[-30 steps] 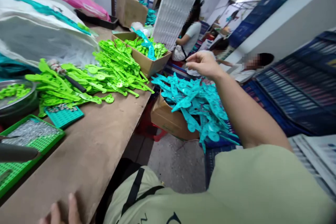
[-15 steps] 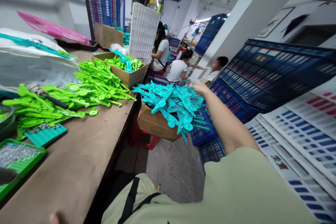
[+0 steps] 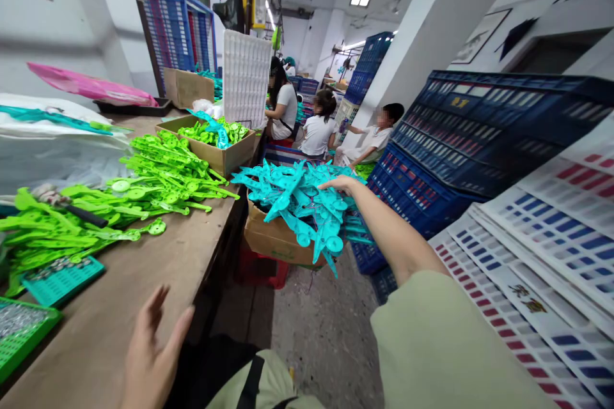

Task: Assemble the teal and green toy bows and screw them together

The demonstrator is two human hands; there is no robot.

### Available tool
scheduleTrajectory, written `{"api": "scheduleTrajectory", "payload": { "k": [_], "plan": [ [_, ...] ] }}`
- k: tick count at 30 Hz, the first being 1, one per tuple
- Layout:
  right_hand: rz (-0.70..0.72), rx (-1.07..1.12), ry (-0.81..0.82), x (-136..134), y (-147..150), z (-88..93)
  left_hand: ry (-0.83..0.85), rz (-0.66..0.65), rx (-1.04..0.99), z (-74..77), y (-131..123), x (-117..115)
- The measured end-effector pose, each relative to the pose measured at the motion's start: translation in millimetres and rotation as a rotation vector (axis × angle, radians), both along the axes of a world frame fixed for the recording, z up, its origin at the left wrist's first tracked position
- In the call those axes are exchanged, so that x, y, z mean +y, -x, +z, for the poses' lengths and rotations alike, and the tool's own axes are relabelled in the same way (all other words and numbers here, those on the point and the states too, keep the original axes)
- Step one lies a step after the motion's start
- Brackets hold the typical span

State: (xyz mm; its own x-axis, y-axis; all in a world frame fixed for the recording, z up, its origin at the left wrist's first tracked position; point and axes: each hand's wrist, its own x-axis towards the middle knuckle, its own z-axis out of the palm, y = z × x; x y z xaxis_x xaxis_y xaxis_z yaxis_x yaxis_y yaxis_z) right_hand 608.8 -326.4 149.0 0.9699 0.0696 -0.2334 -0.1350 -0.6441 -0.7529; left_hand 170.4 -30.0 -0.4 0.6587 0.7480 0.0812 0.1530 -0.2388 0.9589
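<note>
Turquoise plastic pieces (image 3: 292, 195) are heaped above the rim of a cardboard box (image 3: 273, 239), which stands beside the table on a red stool. My right hand (image 3: 341, 185) reaches over the right part of this heap, palm down with fingers stretched out, and nothing shows in it. Above the near table edge is my left hand (image 3: 156, 345), its thumb and fingers spread with nothing between them. Bright green plastic pieces (image 3: 158, 172) lie piled along the table (image 3: 144, 268), and a black-handled tool (image 3: 86, 215) rests on them.
A turquoise basket (image 3: 62, 281) and a green basket (image 3: 29, 339) with small metal parts sit at left. Another box (image 3: 220, 156) of green pieces stands farther back. Blue crates (image 3: 480, 134) and white crates (image 3: 542, 268) are stacked at right. Several people sit behind.
My left hand has risen into view over the table edge, fingers spread. My right hand has shifted left and down onto the turquoise heap. The camera view has turned slightly.
</note>
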Motion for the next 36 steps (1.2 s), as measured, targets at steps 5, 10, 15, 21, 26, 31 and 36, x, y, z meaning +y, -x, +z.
{"api": "scheduleTrajectory", "payload": {
  "k": [5, 10, 15, 21, 26, 31, 36],
  "plan": [
    [-0.057, 0.176, 0.037, -7.5, -6.9, 1.0, 0.562, -0.283, -0.075, 54.5, -158.4, -18.6],
    [0.000, 0.300, -0.107, -9.8, -7.6, -7.2, 0.777, -0.413, 0.084, 48.1, -262.7, -46.9],
    [0.051, 0.336, -0.306, -4.7, -2.0, -12.8, 0.938, -0.530, 0.169, 34.2, -293.4, -69.9],
    [0.134, 0.353, -0.453, 13.4, 14.9, -24.2, 0.959, -0.559, 0.121, 37.3, -294.4, -74.0],
    [0.162, 0.317, -0.463, 25.8, 26.9, -35.4, 0.919, -0.584, 0.066, 32.6, -298.7, -82.0],
    [0.164, 0.206, -0.459, 37.1, 34.7, -42.6, 0.934, -0.602, 0.032, 29.2, -297.3, -87.0],
    [0.148, 0.120, -0.502, 43.6, 44.8, -44.0, 0.948, -0.637, -0.024, 39.2, -288.9, -82.2]
  ]
}}
